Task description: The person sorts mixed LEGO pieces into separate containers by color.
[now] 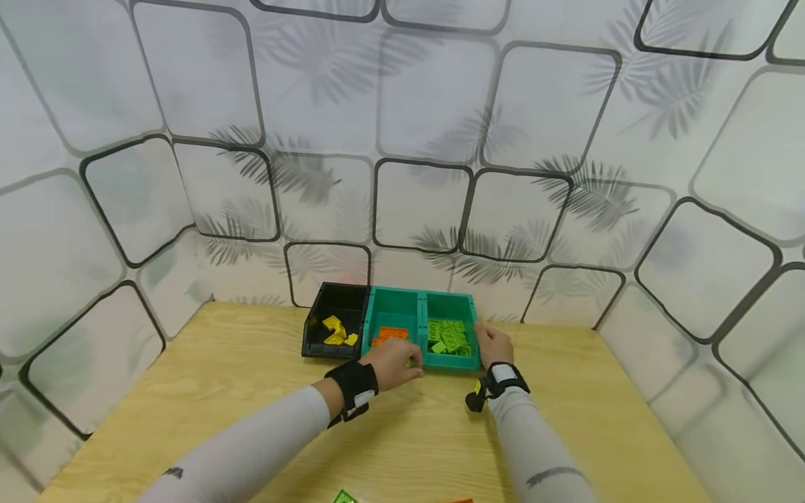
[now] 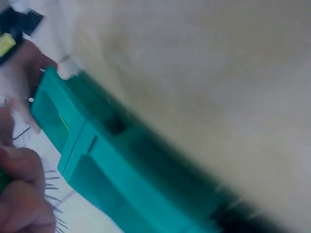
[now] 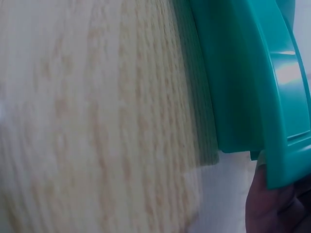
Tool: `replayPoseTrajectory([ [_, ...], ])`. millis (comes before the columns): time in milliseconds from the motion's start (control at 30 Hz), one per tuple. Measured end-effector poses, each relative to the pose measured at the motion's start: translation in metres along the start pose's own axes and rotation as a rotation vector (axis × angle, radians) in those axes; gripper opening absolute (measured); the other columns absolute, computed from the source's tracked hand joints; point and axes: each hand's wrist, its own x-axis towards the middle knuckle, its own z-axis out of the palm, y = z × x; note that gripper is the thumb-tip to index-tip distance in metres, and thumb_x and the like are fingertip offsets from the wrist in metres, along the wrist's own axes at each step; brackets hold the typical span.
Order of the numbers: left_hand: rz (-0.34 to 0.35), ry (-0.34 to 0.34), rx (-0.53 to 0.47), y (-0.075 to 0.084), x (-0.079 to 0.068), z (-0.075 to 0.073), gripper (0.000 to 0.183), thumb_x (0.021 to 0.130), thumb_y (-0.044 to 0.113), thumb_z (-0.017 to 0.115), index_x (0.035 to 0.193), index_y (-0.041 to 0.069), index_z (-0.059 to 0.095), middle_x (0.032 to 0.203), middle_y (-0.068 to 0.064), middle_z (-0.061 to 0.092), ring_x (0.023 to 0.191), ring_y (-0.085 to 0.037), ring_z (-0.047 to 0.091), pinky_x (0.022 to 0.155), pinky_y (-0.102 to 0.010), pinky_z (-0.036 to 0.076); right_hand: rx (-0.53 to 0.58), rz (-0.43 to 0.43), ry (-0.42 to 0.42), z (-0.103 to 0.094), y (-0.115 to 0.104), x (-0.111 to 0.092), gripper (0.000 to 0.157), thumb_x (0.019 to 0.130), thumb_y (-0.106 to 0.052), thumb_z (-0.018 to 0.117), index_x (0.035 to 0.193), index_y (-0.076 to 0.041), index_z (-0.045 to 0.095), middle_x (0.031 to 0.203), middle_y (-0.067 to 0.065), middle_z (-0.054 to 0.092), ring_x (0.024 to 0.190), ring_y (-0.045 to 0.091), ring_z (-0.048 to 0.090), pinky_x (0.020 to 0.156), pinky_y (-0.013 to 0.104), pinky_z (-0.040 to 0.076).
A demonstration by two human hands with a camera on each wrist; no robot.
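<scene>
My left hand (image 1: 388, 363) pinches a small green brick (image 1: 411, 362) just in front of the middle teal bin (image 1: 396, 300). In the left wrist view, only a bit of that green brick (image 2: 4, 179) shows between the fingers. My right hand (image 1: 495, 347) grips the outer side of the right teal bin (image 1: 449, 362), with the thumb at the bin's edge in the right wrist view. Several green toy bricks (image 1: 448, 335) lie in that right bin. Orange bricks (image 1: 393, 332) lie in the middle bin, partly hidden by my left hand.
A black bin (image 1: 342, 297) with several yellow bricks (image 1: 335, 328) stands against the left of the teal ones. A green piece (image 1: 344, 497) and an orange piece (image 1: 464, 500) show at the near edge of view on the wooden table (image 1: 566, 419). Patterned walls (image 1: 428, 209) enclose the table.
</scene>
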Motion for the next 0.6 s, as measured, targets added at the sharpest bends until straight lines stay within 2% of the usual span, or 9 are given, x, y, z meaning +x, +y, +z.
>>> replayPoseTrajectory([
  [100,0.004,0.003,0.155,0.008,0.027,0.005,0.045,0.095,0.044,0.060,0.057,0.021,0.056,0.050,0.011,0.041,0.042,-0.006,0.038,0.044,-0.019,0.030,0.008,0.002,0.005,0.001,0.001,-0.001,0.047,0.100,-0.042,0.050,0.103,0.000,0.072,0.096,0.019,0.068,0.078,0.030,0.059,0.073,0.042,0.046],
  [200,0.015,0.001,0.258,0.012,0.049,0.012,0.055,0.102,0.044,0.046,0.052,0.020,0.047,0.046,0.007,0.033,0.040,-0.008,0.033,0.042,-0.021,0.026,0.025,-0.006,0.008,0.002,0.001,-0.003,0.048,0.100,-0.043,0.050,0.106,-0.001,0.073,0.102,0.020,0.069,0.085,0.034,0.063,0.078,0.047,0.049],
  [267,0.025,-0.003,0.317,0.014,0.061,0.019,0.048,0.103,0.036,0.041,0.060,0.020,0.052,0.056,0.005,0.040,0.047,-0.010,0.037,0.046,-0.023,0.030,0.053,-0.014,0.001,0.002,0.001,-0.006,0.050,0.099,-0.045,0.051,0.094,0.000,0.072,0.089,0.021,0.067,0.077,0.034,0.061,0.070,0.045,0.048],
  [333,0.042,0.007,0.391,0.013,0.070,0.028,0.035,0.103,0.029,0.041,0.074,0.020,0.058,0.072,0.002,0.047,0.058,-0.013,0.042,0.053,-0.024,0.036,0.068,-0.036,0.011,0.002,0.000,-0.009,0.052,0.098,-0.047,0.051,0.082,-0.002,0.068,0.072,0.014,0.060,0.064,0.029,0.054,0.059,0.038,0.042],
  [400,0.062,0.047,0.489,0.011,0.077,0.036,0.022,0.102,0.025,0.044,0.090,0.020,0.062,0.087,0.000,0.051,0.070,-0.014,0.047,0.060,-0.026,0.041,0.089,-0.045,0.007,0.001,-0.001,-0.012,0.052,0.098,-0.047,0.051,0.072,-0.002,0.060,0.061,0.008,0.046,0.056,0.024,0.043,0.054,0.033,0.033],
  [467,0.073,0.103,0.572,0.008,0.082,0.044,0.013,0.102,0.025,0.051,0.104,0.021,0.063,0.099,-0.001,0.055,0.082,-0.016,0.053,0.067,-0.028,0.045,0.087,-0.043,0.009,0.000,-0.003,-0.012,0.050,0.098,-0.045,0.052,0.070,-0.005,0.059,0.058,0.002,0.040,0.054,0.019,0.039,0.054,0.030,0.031],
  [533,0.087,0.161,0.631,0.004,0.088,0.050,0.014,0.100,0.024,0.056,0.112,0.021,0.062,0.107,-0.001,0.059,0.094,-0.019,0.057,0.072,-0.030,0.047,0.080,-0.021,0.004,-0.001,-0.003,-0.008,0.046,0.099,-0.041,0.052,0.068,-0.006,0.056,0.056,-0.002,0.036,0.052,0.017,0.037,0.053,0.029,0.030],
  [600,0.102,0.190,0.646,0.001,0.094,0.054,0.020,0.099,0.022,0.059,0.118,0.021,0.061,0.113,-0.001,0.060,0.106,-0.019,0.057,0.078,-0.033,0.049,0.064,-0.010,0.007,-0.004,-0.002,-0.003,0.047,0.100,-0.039,0.052,0.066,-0.008,0.051,0.053,-0.003,0.031,0.049,0.016,0.033,0.051,0.028,0.028],
])
